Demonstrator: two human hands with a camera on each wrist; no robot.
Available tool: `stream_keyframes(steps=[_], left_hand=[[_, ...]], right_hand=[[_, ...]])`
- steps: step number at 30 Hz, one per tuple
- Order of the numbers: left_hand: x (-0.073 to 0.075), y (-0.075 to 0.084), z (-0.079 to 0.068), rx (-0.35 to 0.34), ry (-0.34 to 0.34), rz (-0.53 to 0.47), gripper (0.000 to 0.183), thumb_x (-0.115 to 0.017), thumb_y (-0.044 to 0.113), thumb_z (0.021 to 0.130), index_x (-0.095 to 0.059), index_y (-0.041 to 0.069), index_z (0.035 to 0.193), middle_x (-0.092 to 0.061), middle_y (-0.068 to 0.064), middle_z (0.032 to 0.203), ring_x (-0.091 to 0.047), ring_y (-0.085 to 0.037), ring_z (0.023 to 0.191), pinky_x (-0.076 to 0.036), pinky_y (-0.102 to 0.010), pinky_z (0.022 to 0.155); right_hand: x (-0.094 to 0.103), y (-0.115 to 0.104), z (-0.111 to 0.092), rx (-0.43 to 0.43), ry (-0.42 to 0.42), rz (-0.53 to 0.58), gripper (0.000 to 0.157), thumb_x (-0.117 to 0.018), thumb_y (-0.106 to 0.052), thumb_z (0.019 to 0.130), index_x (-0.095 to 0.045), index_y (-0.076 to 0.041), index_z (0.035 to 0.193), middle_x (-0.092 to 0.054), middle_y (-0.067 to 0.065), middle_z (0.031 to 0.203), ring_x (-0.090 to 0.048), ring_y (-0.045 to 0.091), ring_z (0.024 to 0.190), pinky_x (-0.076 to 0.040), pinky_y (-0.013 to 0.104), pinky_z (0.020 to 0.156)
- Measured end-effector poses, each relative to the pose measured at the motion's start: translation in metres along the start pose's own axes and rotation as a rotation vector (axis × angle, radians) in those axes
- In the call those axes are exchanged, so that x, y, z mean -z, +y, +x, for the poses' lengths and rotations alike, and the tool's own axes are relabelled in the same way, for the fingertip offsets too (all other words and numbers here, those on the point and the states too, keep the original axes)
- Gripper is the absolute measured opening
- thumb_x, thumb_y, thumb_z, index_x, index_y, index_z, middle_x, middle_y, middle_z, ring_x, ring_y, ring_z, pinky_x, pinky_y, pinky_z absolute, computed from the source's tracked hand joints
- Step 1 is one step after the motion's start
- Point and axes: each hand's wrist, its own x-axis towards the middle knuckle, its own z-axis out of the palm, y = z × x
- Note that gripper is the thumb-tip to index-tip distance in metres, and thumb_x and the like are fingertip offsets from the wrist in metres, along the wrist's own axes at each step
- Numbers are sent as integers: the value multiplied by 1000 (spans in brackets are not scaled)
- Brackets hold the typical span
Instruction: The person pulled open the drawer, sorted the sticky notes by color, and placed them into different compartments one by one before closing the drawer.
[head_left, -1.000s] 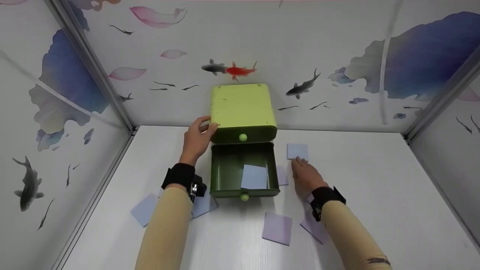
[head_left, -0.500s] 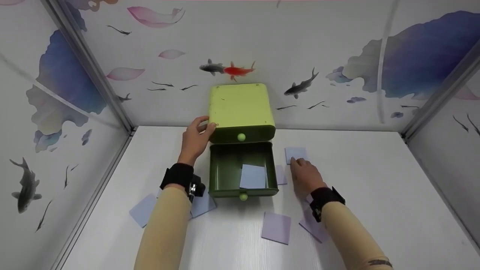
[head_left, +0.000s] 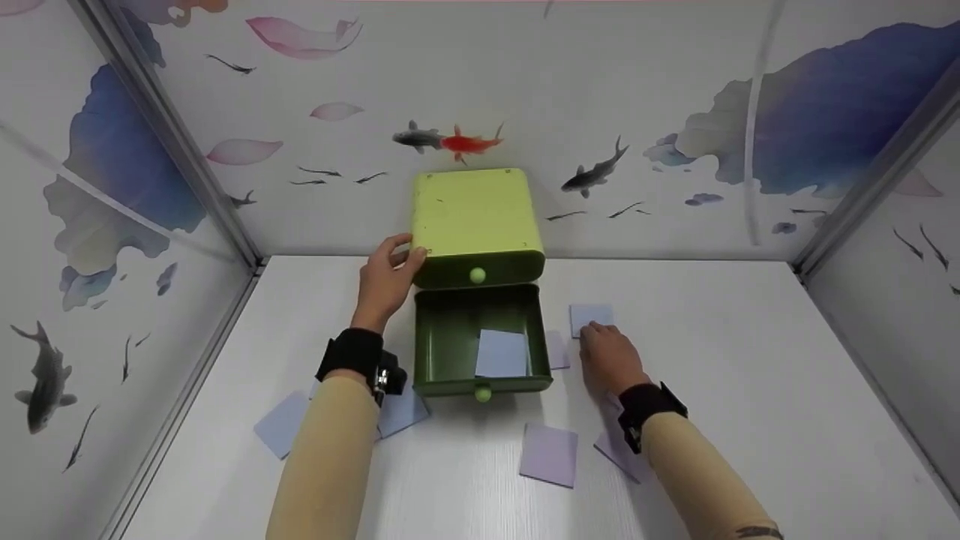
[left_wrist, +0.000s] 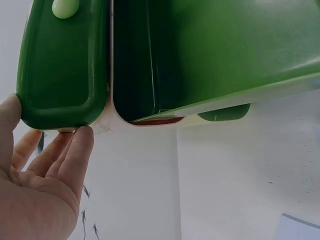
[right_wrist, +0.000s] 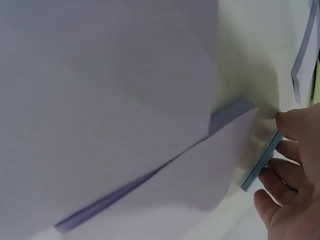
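Green box, gripped at its eight-o'clock corner by the left hand! Towards three o'clock from the open drawer, a blue card lies under the right hand, fingertips touching; whether they pinch, I can't tell.

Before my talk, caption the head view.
Left hand holds a green cabinet, lower drawer open; right hand touches a blue tile.
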Motion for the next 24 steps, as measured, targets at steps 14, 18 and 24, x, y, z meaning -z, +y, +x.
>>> stream_keyframes(steps=[14,18,24], left_hand=[[0,0,-1,-7,1,5,49,-57,40,98,-49,19,142,-55,-16,141,-53,-26,132,-45,-44,105],[0,0,-1,-14,1,7,49,-56,40,98,-48,19,142,-56,-16,140,-54,-26,130,-45,-44,105],[1,-1,-1,-6,-2,7,49,-56,41,98,-48,20,142,-55,-15,141,-54,-25,130,-46,-43,104]], right_hand=[[4,3,5,-98,5,36,35,-62,-23,95,-59,-2,123,-59,18,117,-56,35,110,-46,53,93],[7,4,7,-173,-63,104,54,-54,-26,100,-39,-2,146,-41,22,149,-38,40,138,-32,59,111],[5,8,7,-205,-195,86,67,-48,-31,103,-18,0,154,-24,23,159,-23,41,147,-21,59,117]])
